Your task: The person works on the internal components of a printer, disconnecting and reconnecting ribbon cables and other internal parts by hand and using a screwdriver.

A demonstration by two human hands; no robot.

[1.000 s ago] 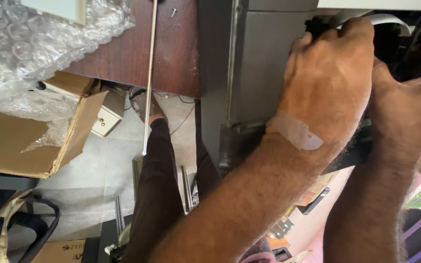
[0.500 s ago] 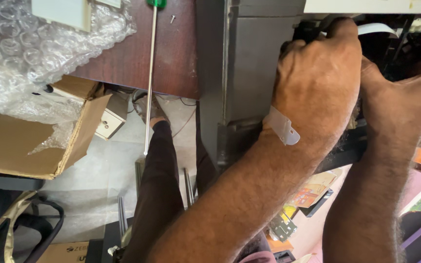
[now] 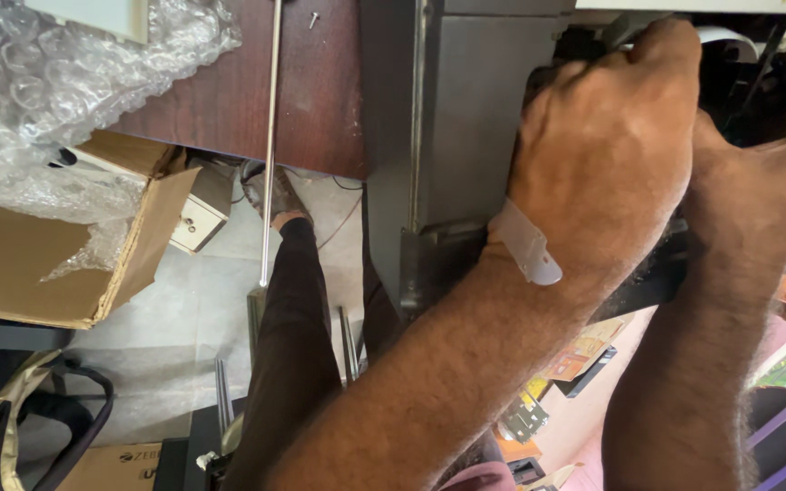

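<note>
My left hand (image 3: 607, 136), with a white band (image 3: 527, 244) on the wrist, reaches into a grey metal machine (image 3: 466, 118). Its fingers are curled over a dark part at the machine's open top. A white flat cable (image 3: 730, 36) runs just past the knuckles. My right hand (image 3: 761, 177) lies close behind the left one, deeper in the dark opening. Its fingers are hidden, so what it touches cannot be told.
A long thin metal rod (image 3: 270, 136) and a small screw (image 3: 314, 16) lie on the brown tabletop (image 3: 320, 100). Bubble wrap (image 3: 56, 82) covers an open cardboard box (image 3: 56, 264) at the left. My dark-trousered leg (image 3: 297, 336) and shoe show below.
Both hands stay inside the machine in nearly the same grip. The view shifts a little, so the rod's green handle seen half a second ago is out of frame.
</note>
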